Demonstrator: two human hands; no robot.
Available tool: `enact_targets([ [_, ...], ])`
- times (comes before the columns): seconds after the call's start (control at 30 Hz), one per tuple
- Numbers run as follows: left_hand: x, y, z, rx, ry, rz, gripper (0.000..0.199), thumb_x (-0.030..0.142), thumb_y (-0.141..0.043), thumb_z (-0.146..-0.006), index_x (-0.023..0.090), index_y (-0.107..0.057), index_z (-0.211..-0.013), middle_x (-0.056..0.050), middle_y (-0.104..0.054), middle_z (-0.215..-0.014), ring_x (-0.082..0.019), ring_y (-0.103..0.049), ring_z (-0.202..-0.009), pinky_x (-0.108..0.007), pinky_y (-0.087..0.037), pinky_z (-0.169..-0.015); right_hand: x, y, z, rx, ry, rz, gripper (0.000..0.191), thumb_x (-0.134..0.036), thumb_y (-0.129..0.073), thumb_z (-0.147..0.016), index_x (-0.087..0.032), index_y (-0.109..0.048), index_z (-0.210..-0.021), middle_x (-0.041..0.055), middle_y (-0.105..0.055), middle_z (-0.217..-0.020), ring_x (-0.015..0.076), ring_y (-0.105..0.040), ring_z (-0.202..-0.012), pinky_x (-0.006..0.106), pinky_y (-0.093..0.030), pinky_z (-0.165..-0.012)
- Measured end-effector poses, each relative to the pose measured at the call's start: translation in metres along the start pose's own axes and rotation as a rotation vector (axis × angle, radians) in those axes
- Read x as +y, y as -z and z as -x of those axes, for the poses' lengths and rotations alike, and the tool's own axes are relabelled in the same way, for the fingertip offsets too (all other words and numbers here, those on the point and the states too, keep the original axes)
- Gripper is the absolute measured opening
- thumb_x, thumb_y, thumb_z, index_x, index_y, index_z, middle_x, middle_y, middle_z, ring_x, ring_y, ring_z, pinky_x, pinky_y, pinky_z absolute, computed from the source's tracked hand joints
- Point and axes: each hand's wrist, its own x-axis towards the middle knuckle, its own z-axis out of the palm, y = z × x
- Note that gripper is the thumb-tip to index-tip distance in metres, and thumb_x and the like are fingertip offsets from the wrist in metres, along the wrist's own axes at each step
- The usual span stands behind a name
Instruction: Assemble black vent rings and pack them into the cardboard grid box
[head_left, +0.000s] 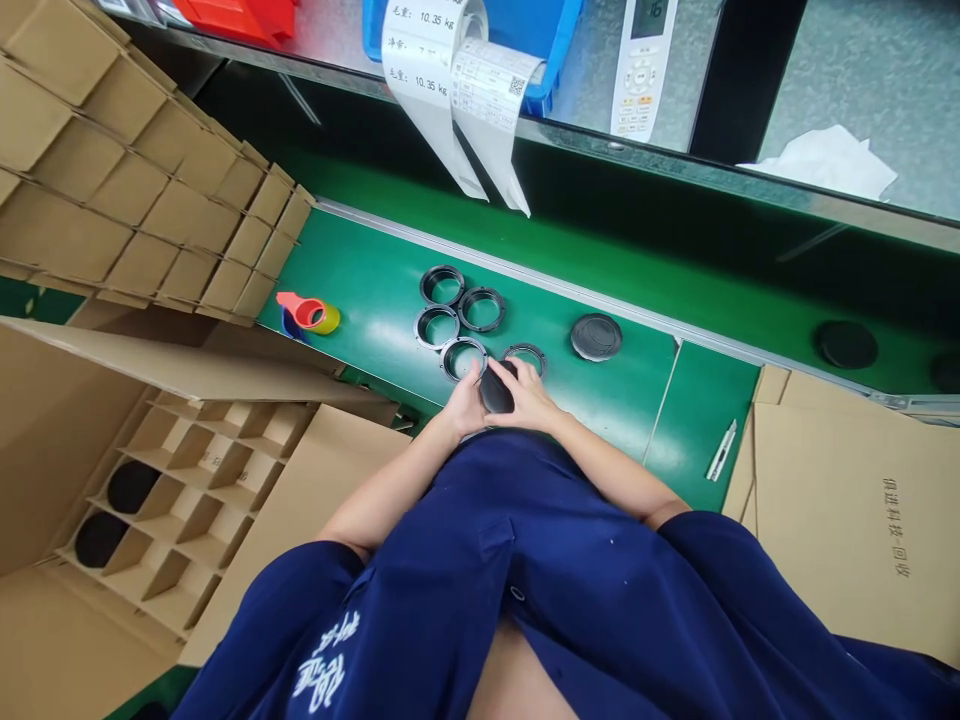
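Close to my body, at the bench's near edge, both hands hold one round black part [496, 388]. My left hand [466, 402] grips it from the left and my right hand [529, 398] from the right, fingers curled over its top. Several black rings [442, 286] lie grouped on the green bench just beyond my hands. One more black ring [527, 358] is partly covered by my right hand. A round dark cap-like piece [596, 337] rests farther right on the bench.
On the left stands an open carton with cardboard dividers [225, 455], two black round pieces in its cells. Stacked cardboard dividers [150, 190] rise behind it. A tape roll with a red holder [311, 312], a utility knife [721, 450] and flat cartons [847, 500] lie around. An overhead shelf holds printed labels [491, 80].
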Motion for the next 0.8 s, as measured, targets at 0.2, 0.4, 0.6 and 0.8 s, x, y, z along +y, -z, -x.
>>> enact_targets([
  [0.2,0.020,0.027,0.003,0.172,-0.041,-0.088,0.055,0.059,-0.048,-0.100,0.018,-0.060,-0.136,-0.021,-0.065,-0.135,-0.030,-0.065,-0.122,-0.048,-0.054,-0.104,0.038,-0.020,-0.032,0.050,-0.227,0.257,0.109,-0.062,-0.077,-0.079,-0.020,-0.029,-0.166,0.0255,-0.028,-0.162,0.0479,-0.033,-0.142,0.069,-0.017,-0.120],
  [0.4,0.023,0.033,0.010,0.228,-0.052,-0.040,0.036,0.043,-0.052,-0.102,0.014,-0.069,-0.114,-0.017,-0.071,-0.125,-0.025,-0.071,-0.110,-0.040,-0.058,-0.100,0.046,-0.031,-0.039,-0.022,-0.236,0.291,0.107,-0.062,-0.076,-0.080,-0.020,-0.028,-0.166,0.0267,-0.029,-0.163,0.0474,-0.032,-0.144,0.069,-0.014,-0.120],
  [0.6,0.022,0.018,-0.006,0.315,-0.076,-0.125,0.017,0.025,-0.061,-0.096,0.014,-0.072,-0.104,-0.015,-0.074,-0.112,-0.021,-0.072,-0.096,-0.037,-0.058,-0.096,0.045,-0.017,-0.040,-0.018,-0.226,0.164,0.109,-0.060,-0.078,-0.078,-0.018,-0.030,-0.166,0.0257,-0.027,-0.163,0.0469,-0.028,-0.146,0.069,-0.014,-0.121],
  [0.8,0.023,-0.022,-0.025,0.259,-0.178,-0.145,0.026,0.037,-0.071,-0.092,0.021,-0.070,-0.112,-0.010,-0.073,-0.111,-0.022,-0.071,-0.099,-0.042,-0.058,-0.098,0.036,0.020,-0.040,0.090,-0.285,-0.185,0.107,-0.067,-0.072,-0.081,-0.022,-0.028,-0.166,0.0219,-0.032,-0.161,0.0430,-0.033,-0.145,0.064,-0.029,-0.120],
])
